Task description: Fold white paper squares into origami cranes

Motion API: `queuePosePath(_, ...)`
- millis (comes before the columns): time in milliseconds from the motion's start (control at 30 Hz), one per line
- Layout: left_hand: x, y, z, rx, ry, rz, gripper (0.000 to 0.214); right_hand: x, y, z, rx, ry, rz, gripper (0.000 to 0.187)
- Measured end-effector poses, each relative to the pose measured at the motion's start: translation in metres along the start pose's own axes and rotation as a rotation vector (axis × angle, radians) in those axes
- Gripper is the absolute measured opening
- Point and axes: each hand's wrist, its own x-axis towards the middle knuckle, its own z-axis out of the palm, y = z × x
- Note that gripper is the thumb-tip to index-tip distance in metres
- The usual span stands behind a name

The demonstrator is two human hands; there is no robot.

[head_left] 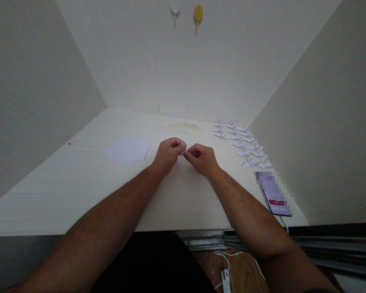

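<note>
Both my hands meet over the middle of the pale wooden desk (pixel 79 191). My left hand (pixel 168 154) and my right hand (pixel 201 158) are curled, fingertips pinched on a small folded piece of white paper (pixel 183 151) held between them. Most of that paper is hidden by my fingers. A short stack of white paper sheets (pixel 129 149) lies flat to the left of my left hand.
Several small folded white paper cranes (pixel 244 144) stand in rows at the right back of the desk. A phone (pixel 274 194) with a cable lies near the right front edge. Walls close the desk on three sides. Two hooks (pixel 198 14) hang on the back wall.
</note>
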Motion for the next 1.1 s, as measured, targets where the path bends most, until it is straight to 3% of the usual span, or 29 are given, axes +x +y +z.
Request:
queuePosePath(200,0.0015,0.0023,-0.0028,0.060,-0.038,0.035,0.020,0.0034,-0.0020,-0.0037,0.046,0.138,0.035,0.016)
queuePosePath(400,0.0004,-0.0003,-0.0039,0.083,-0.124,0.074,0.020,0.0033,-0.0039,-0.0033,0.062,0.106,0.046,0.025)
queuePosePath(1100,0.0025,0.0008,-0.0083,0.173,-0.178,0.036,0.014,0.0029,0.0025,-0.0048,-0.080,0.050,-0.048,0.017)
